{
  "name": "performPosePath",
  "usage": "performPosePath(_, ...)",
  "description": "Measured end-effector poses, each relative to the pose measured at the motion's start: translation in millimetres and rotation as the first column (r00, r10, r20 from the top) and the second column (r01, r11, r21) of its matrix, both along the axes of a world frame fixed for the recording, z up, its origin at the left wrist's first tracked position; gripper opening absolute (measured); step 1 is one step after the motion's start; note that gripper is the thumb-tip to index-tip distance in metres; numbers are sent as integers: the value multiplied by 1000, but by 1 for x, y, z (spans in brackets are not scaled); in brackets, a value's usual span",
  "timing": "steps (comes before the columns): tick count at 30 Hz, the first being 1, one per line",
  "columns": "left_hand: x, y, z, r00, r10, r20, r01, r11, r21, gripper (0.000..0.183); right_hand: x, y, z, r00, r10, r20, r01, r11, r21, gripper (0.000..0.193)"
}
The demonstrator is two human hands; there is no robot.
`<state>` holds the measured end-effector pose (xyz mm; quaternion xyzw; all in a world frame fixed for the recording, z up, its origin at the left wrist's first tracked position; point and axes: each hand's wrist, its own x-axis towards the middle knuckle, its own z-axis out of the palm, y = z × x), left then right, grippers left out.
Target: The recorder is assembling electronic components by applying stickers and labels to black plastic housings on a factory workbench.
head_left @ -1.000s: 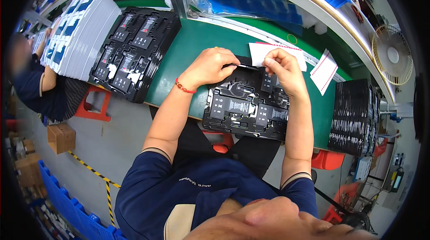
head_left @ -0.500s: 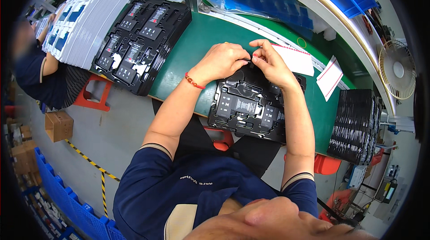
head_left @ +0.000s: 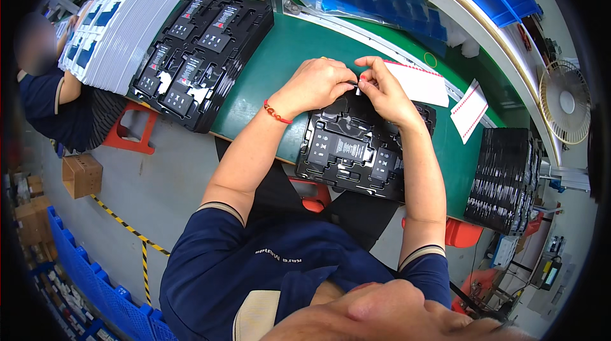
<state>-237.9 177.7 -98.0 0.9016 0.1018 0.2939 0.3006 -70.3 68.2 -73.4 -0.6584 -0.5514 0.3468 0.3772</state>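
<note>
Above the far part of a black plastic tray [head_left: 356,186], my two hands meet fingertip to fingertip. My left hand [head_left: 318,84], with a red bracelet at its wrist, is closed in a pinch on a small dark piece [head_left: 352,83] that I cannot name. Thumb and index finger of my right hand [head_left: 389,96] are pinched at the other end of it, where a tiny pale spot shows; whatever they grip is mostly hidden. Flat black battery packs [head_left: 349,149] with printed labels lie in the tray's pockets below my hands.
White sheets with red-marked edges [head_left: 417,84] lie behind my right hand. To the left stand stacked black trays [head_left: 249,32] with batteries and a tall white tray stack [head_left: 149,29], a person [head_left: 54,96] beside it. More black trays [head_left: 504,178] and a fan [head_left: 565,100] are right.
My hands stay nearly in place, still pinched together, with only slight finger movement. The person at the left has shifted their head a little.
</note>
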Motion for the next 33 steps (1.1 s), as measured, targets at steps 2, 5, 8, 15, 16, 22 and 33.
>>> performPosePath(2, -1, 0, 0, 1000, 5, -3, -5, 1000, -2, 10, 0, 1, -2, 1000, -2, 16, 2, 1000, -21, 35)
performPosePath(5, -1, -1, 1, 1000, 4, -2, -4, 1000, 0, 10, -5, -2, 6, 990, -48, 136, 50, 999, -6, 35)
performPosePath(8, -1, 0, 1, 1000, 1, -1, -1, 1000, 3, 10, -6, -6, 14, 900, -152, 408, 17, 949, 316, 25)
performPosePath(15, -1, 2, 2, 1000, -3, -4, 3, 1000, 18, 11, -5, -7, 18, 646, -82, 759, -252, 916, 313, 10)
performPosePath(16, 0, 2, 2, 1000, -16, 0, 16, 1000, 19, 11, -6, -7, 18, 628, -91, 773, -282, 899, 334, 11)
performPosePath(22, -1, 3, 4, 1000, -17, 5, 16, 999, 49, 11, 4, -7, 9, 604, -70, 794, -270, 920, 286, 19)
performPosePath(33, -8, -3, 13, 939, -154, -308, 166, 986, 15, 34, 154, -73, -27, 593, -646, 481, 716, 696, 52, 77)
